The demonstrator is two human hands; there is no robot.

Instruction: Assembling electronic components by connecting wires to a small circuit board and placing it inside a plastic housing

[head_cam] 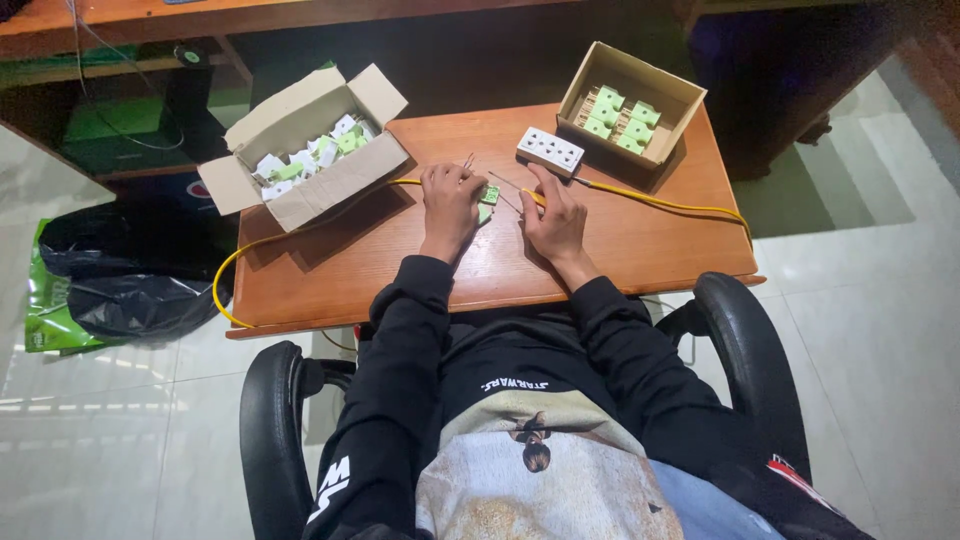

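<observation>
My left hand (pixel 450 200) rests on the wooden table (pixel 640 235) with its fingers closed around a small green and white part (pixel 490 195). My right hand (pixel 555 215) lies just right of it and pinches a thin tool with a yellow grip (pixel 520 195), whose tip points toward the green part. A white socket block with several holes (pixel 549 151) lies just beyond my right hand. A yellow cable (pixel 650 200) runs across the table behind both hands.
An open cardboard box of white and green parts (pixel 305 145) sits at the table's back left. A smaller box with green parts in rows (pixel 630 103) stands at the back right. Black chair armrests (pixel 745 350) flank my lap. Black and green bags (pixel 110 270) lie on the floor at left.
</observation>
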